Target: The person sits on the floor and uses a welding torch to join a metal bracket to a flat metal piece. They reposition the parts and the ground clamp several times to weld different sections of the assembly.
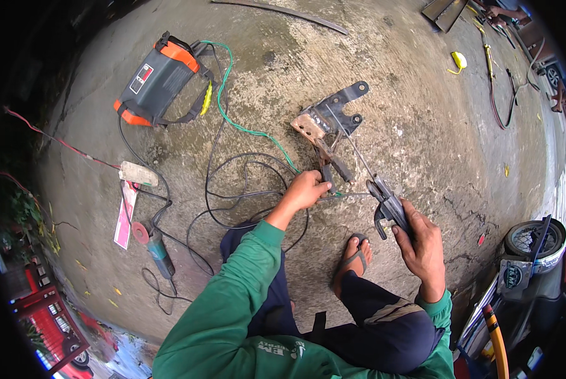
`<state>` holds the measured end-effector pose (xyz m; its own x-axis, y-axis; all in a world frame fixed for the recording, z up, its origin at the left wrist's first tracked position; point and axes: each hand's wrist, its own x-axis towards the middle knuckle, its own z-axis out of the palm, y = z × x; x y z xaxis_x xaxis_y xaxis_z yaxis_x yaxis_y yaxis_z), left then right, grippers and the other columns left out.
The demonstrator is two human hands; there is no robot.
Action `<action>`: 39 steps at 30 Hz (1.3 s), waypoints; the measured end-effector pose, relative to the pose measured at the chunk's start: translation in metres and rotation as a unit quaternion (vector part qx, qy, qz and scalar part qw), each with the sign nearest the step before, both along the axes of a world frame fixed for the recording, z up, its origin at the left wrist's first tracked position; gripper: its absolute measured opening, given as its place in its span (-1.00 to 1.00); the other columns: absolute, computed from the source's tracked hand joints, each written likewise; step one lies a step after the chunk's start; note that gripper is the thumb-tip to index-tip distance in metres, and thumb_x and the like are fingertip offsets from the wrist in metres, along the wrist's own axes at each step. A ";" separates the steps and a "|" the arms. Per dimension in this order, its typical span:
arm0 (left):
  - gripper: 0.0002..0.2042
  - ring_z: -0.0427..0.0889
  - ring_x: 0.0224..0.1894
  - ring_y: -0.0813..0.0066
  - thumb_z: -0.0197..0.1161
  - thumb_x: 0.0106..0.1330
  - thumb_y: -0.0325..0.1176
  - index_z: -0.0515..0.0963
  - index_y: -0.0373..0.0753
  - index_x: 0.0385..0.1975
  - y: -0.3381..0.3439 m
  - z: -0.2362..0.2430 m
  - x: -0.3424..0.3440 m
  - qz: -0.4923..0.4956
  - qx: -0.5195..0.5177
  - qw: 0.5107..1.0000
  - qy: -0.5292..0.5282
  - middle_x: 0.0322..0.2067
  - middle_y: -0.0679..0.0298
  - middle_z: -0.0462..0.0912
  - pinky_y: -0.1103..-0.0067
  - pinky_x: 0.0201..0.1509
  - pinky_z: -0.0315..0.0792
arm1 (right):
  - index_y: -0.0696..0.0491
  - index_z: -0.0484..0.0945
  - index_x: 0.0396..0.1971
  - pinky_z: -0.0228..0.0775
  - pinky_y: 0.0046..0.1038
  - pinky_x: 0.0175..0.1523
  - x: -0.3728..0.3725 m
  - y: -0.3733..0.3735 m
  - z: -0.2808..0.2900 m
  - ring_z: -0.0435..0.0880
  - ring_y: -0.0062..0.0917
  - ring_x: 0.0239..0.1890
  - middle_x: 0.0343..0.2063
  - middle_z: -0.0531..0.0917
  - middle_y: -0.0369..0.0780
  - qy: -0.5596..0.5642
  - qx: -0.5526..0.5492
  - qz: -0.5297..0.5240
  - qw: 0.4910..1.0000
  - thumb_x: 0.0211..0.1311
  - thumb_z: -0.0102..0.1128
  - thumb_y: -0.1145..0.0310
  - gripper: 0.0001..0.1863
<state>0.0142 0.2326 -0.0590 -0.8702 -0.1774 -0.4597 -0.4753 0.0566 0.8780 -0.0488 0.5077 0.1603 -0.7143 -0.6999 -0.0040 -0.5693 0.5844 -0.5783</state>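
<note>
My right hand [422, 243] is wrapped round the dark handle of an electrode holder [387, 199]. A thin welding rod [352, 139] runs from its jaws up to a metal bracket [339, 110] on the concrete. Part of the bracket is black with round holes, and its near left plate is brown and rusty. A ground clamp [334, 161] sits against the near side of the bracket. My left hand [308, 189] is closed on one of its handles, with a green cable [257, 132] leading up to that hand. The fingers partly hide the handle end.
A black-and-orange welding machine [160, 82] stands at the upper left. Black cords [232, 189] loop left of my feet, near an angle grinder [161, 256] and a pale socket block [137, 174]. A flat metal bar [283, 14] lies at the far edge. A wheel [532, 240] is at right.
</note>
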 end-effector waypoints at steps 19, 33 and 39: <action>-0.81 0.70 -0.42 0.45 0.32 0.43 -0.41 0.56 -0.46 -0.22 0.002 -0.005 -0.004 0.000 0.051 0.999 -0.003 -0.42 0.14 0.73 0.47 -0.42 0.58 | 0.03 0.49 0.28 0.52 -0.12 -0.28 -0.009 -0.018 -0.012 0.69 -0.05 -0.38 -0.30 0.69 -0.06 0.010 0.051 0.012 0.999 0.25 0.32 0.31 -0.43; -0.81 0.70 -0.43 0.47 0.33 0.41 -0.41 0.58 -0.45 -0.22 0.000 -0.012 -0.003 -0.010 0.010 1.000 0.011 -0.44 0.16 0.73 0.49 -0.39 0.58 | 0.02 0.48 0.30 0.52 -0.11 -0.27 -0.012 -0.021 -0.018 0.69 -0.06 -0.38 -0.31 0.68 -0.09 0.017 0.078 0.019 0.997 0.25 0.33 0.27 -0.40; -0.82 0.70 -0.44 0.47 0.33 0.41 -0.42 0.58 -0.45 -0.22 0.001 -0.006 -0.003 -0.009 0.006 1.000 0.005 -0.45 0.15 0.73 0.49 -0.41 0.58 | 0.11 0.46 0.30 0.52 -0.19 -0.29 -0.013 -0.014 -0.032 0.69 -0.13 -0.43 -0.40 0.67 -0.05 -0.034 0.005 -0.012 0.999 0.32 0.28 0.33 -0.44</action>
